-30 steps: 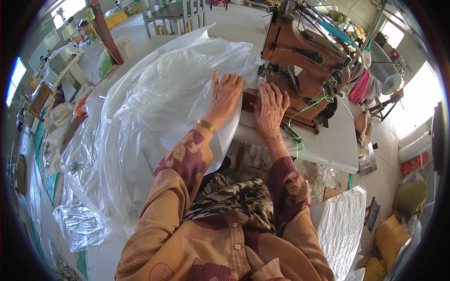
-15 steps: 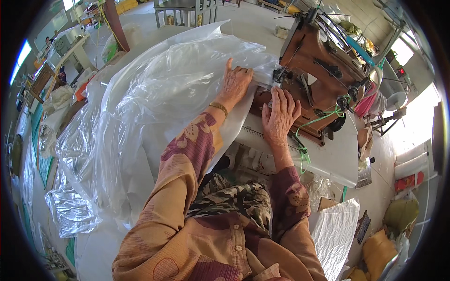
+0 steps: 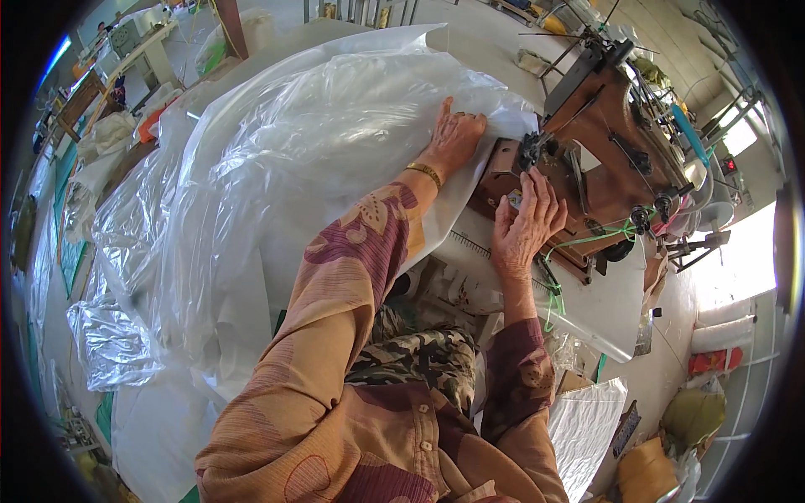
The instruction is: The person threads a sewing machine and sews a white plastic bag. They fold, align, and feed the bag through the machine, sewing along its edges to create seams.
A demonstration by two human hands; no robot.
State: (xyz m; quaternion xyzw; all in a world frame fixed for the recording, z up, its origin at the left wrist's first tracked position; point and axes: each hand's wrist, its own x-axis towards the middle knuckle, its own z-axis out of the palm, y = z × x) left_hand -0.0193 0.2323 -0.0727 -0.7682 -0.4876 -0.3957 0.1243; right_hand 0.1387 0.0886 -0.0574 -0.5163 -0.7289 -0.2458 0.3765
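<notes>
A wide, crinkled clear plastic sheet spreads over the table left of a brown sewing machine. My left hand rests near the sheet's right edge, fingers curled down on the plastic and one digit sticking up. What its fingertips pinch is partly hidden. My right hand is over the machine's bed, fingers stretched and a little apart, their tips just below the needle and presser foot. Nothing shows in that hand. Part of the bed's metal plate lies bare between the sheet's edge and the needle.
Green string hangs off the machine's near side, by a ruler strip on the table edge. White folded sheeting stands at lower right, near an orange bundle. A table leg frame is at the far side.
The sheet's edge has slid away from the needle, baring more of the machine's bed. My right fingers have come off the plastic and lie closer under the presser foot. The whole view has shifted.
</notes>
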